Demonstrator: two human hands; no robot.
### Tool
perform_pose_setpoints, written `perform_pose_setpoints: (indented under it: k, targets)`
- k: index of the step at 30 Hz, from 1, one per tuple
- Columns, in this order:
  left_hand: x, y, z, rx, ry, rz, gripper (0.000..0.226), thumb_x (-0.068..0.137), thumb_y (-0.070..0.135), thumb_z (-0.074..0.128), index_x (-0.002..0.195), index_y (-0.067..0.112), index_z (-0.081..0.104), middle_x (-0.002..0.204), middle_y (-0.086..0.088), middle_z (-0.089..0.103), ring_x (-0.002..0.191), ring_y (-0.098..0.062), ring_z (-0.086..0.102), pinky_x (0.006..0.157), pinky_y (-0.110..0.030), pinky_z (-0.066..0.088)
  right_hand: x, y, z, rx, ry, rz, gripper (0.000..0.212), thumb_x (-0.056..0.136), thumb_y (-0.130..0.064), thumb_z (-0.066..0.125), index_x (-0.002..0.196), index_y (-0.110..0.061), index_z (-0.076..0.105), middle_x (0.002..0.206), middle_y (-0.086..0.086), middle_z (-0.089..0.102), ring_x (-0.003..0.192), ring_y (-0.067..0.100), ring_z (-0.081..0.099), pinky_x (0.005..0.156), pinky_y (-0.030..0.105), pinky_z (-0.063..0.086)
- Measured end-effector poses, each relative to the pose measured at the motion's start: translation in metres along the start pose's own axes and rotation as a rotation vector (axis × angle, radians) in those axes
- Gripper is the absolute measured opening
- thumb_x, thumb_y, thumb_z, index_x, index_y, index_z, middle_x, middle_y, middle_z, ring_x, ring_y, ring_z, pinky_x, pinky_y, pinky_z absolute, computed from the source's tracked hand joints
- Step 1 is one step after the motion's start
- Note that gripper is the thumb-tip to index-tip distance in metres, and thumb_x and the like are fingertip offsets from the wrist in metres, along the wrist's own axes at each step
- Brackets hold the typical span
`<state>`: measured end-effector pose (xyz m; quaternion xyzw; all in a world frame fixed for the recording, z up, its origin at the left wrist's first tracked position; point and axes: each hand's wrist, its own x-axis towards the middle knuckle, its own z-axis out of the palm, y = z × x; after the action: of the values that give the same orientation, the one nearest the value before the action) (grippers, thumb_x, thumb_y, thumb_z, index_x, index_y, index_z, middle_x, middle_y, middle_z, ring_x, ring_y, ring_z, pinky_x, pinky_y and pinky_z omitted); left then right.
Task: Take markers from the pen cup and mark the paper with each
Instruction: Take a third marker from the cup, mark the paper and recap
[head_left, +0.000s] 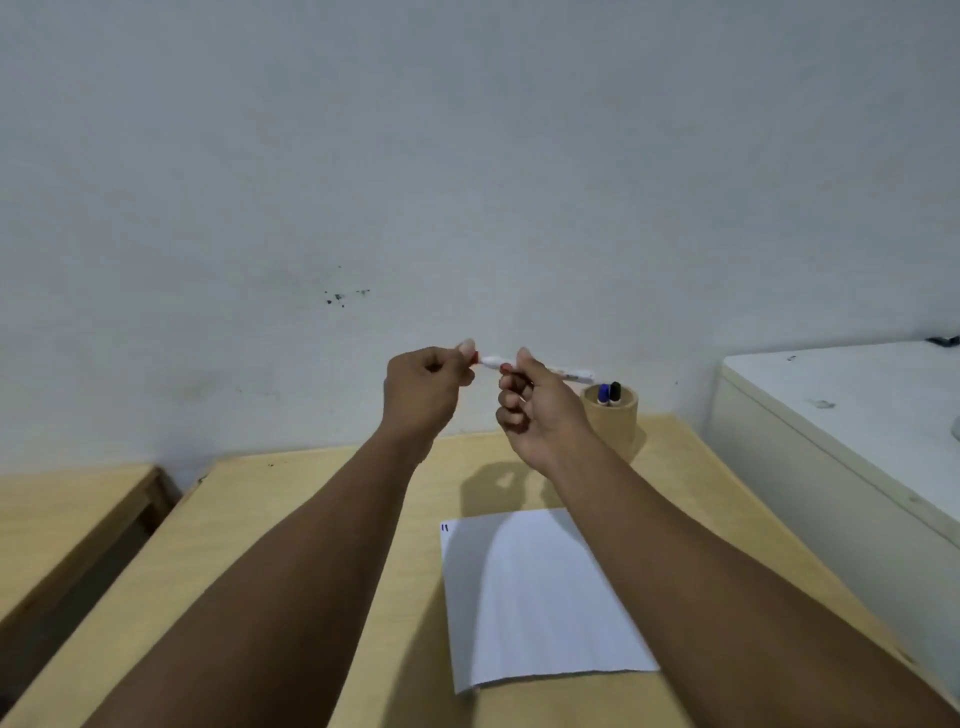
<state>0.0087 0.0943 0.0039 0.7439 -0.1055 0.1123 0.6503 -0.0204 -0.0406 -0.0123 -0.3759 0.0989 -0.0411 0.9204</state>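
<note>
Uncapping, or perhaps recapping, the white red-capped marker (556, 370) above the desk (311, 519): right hand (540, 410) gripping the barrel, left hand (423, 387) pinching the red cap (474, 357), probably marking the paper (535, 597) beside two marks (444, 528), pen cup (610, 415) behind.

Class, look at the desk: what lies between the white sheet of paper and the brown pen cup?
Head view: bare wooden desktop between white paper sheet and brown cylindrical pen cup, crossed only by the hands' shadow.
</note>
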Motion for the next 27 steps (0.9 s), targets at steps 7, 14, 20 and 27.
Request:
perform_pose_setpoints:
  k: [7,14,20,27]
  targets:
    - [-0.022,-0.077,-0.088,0.271,-0.064,-0.136,0.029,0.081,0.043,0.076,0.069,0.016,0.076,0.08,-0.007,0.08,0.093,-0.025,0.076,0.07,-0.03,0.052,-0.006,0.03,-0.014,-0.374,0.017,-0.12,0.007,0.091,-0.008,0.064,0.085,-0.006,0.064,0.061,0.009,0.063,0.043,0.018,0.065,0.039,0.022,0.041]
    - [-0.065,-0.13,-0.075,0.63,-0.3,-0.182,0.014,0.076,0.032,0.072,0.073,0.019,0.076,0.069,0.008,0.076,0.069,-0.005,0.07,0.07,-0.027,0.057,0.0,0.093,-0.059,-0.832,0.028,-0.18,0.011,0.085,-0.009,0.075,0.077,-0.007,0.067,0.059,0.012,0.068,0.043,0.022,0.065,0.04,0.025,0.041]
    - [-0.073,-0.145,-0.071,0.581,-0.276,-0.171,0.03,0.066,0.05,0.075,0.079,0.023,0.068,0.072,0.004,0.071,0.065,-0.011,0.063,0.069,-0.037,0.056,0.0,0.118,-0.078,-0.901,0.046,-0.162,0.007,0.084,-0.006,0.073,0.08,-0.001,0.07,0.063,0.008,0.076,0.058,0.023,0.074,0.045,0.027,0.045]
    - [-0.075,-0.151,-0.068,0.659,-0.303,-0.098,0.055,0.05,0.073,0.076,0.081,0.032,0.058,0.076,0.01,0.069,0.076,-0.013,0.061,0.068,-0.034,0.051,0.0,0.123,-0.08,-0.999,0.02,-0.195,0.014,0.084,-0.017,0.082,0.085,-0.006,0.074,0.07,0.009,0.077,0.065,0.017,0.078,0.05,0.028,0.049]
